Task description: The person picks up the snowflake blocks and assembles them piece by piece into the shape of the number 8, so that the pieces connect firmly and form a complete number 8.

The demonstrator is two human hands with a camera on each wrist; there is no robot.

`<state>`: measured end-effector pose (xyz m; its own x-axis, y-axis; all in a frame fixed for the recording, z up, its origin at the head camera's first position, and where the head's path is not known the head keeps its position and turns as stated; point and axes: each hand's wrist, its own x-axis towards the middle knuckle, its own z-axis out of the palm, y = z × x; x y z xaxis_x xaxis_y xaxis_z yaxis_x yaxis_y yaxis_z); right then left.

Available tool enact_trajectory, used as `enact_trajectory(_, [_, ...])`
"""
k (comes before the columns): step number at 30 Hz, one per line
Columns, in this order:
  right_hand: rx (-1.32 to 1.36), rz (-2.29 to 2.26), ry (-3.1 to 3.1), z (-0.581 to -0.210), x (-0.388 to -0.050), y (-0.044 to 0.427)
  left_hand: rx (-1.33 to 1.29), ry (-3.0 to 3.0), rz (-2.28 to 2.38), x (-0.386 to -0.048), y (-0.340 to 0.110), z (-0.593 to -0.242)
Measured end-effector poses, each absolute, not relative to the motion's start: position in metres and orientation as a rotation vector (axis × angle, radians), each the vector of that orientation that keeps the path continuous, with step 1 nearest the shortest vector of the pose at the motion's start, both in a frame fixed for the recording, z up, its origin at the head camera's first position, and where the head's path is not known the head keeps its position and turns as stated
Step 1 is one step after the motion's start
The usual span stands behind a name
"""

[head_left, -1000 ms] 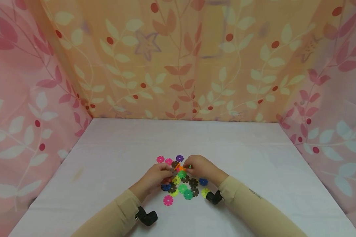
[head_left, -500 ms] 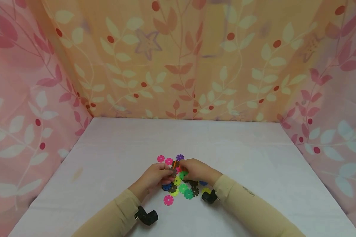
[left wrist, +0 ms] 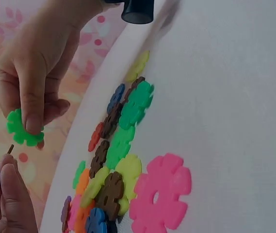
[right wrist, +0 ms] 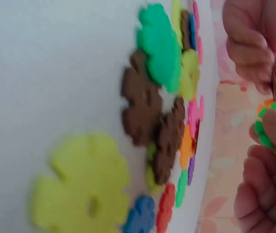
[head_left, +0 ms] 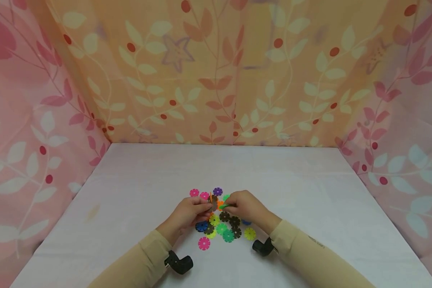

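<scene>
We note the left hand [head_left: 185,214], cut off in its wrist view, pinching a brown disc [left wrist: 10,148], mostly finger-hidden, edge slanting up rightward there; the right hand [head_left: 250,208] pinches a green disc [left wrist: 17,127], partly thumb-covered, flat face toward that camera; both appear by the disc pile [head_left: 222,229].

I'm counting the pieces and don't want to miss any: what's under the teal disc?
Part of a brown disc lies under the teal disc. The overlapped part is hidden; whether anything else sits beneath cannot be told.
</scene>
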<state>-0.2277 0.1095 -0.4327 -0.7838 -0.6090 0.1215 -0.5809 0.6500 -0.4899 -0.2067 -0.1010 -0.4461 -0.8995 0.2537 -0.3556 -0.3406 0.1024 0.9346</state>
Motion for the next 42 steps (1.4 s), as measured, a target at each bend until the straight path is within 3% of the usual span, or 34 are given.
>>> enact_trajectory(42, [-1.201, -0.84, 3.003, -0.442, -0.208, 0.105, -0.044, 1.972, 1.885, -0.199, -0.088, -0.435])
